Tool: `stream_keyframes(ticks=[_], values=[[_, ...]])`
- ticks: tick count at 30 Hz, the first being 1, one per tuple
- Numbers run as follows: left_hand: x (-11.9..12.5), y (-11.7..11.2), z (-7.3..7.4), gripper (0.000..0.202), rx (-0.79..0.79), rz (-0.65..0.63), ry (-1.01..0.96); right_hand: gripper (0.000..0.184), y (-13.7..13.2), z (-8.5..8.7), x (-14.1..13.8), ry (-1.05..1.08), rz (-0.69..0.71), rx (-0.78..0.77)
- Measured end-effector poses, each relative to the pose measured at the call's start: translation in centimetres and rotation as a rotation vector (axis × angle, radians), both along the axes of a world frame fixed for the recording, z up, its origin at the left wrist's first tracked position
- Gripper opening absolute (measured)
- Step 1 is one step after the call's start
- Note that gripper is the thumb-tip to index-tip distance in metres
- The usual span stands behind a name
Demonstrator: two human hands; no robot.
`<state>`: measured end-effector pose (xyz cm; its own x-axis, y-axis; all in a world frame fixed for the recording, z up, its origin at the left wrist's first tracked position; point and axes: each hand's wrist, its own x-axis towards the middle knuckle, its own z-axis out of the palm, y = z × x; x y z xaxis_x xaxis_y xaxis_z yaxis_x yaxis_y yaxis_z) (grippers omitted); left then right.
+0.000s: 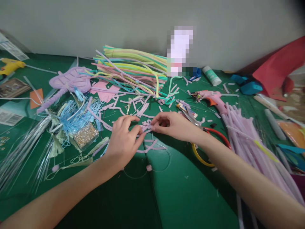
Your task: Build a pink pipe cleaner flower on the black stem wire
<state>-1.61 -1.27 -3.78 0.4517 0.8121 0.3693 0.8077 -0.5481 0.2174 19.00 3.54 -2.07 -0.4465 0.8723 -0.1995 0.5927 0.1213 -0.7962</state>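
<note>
Between my fingertips is a small twisted piece of lilac pipe cleaner (145,125), just above the green table. My left hand (125,133) pinches it from the left, thumb and fingers close together. On the other side, my right hand (170,123) grips its right end between thumb and forefinger. Below lie more lilac pipe cleaner strips (152,147) and a thin clear loop of line with a small pink flower-shaped bead (149,167). Scissors (200,156) with red and yellow handles rest partly under my right forearm.
A bundle of multicoloured pipe cleaners (133,66) lies at the back, near a pink glue gun (209,95). Lilac pipe cleaners (252,143) fill the right side. Blue tassels (76,111), a bag of gold beads (85,135) and a lilac wrapped shape (71,79) sit left.
</note>
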Motion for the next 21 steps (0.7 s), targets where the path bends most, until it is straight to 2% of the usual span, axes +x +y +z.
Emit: stream_keyframes(ticks=[2, 7, 10, 12, 14, 16, 21], values=[[0.1, 0.0, -0.1, 0.016, 0.005, -0.014, -0.017, 0.011, -0.4, -0.1, 0.3, -0.042, 0.058, 0.139], [0.1, -0.2, -0.4, 0.015, 0.036, -0.04, -0.065, 0.016, -1.5, -0.8, 0.3, -0.335, 0.192, 0.734], [0.1, -0.2, -0.6, 0.014, 0.047, -0.052, -0.07, 0.019, -1.8, -1.1, 0.1, -0.481, 0.297, 0.926], [0.0, -0.3, -0.7, 0.014, 0.031, -0.053, -0.076, 0.02, -1.9, -1.0, 0.1, -0.506, 0.316, 0.989], [-0.1, -0.2, -0.8, 0.015, -0.001, -0.047, -0.088, 0.02, -1.9, -0.8, 0.1, -0.449, 0.308, 0.976], [-0.2, -0.2, -0.9, 0.016, -0.042, -0.042, -0.104, 0.018, -1.9, -0.5, 0.2, -0.305, 0.285, 0.881], [-0.4, -0.4, -1.0, 0.013, -0.112, -0.057, -0.136, 0.006, -1.6, -0.2, -0.1, 0.081, 0.149, 0.364]])
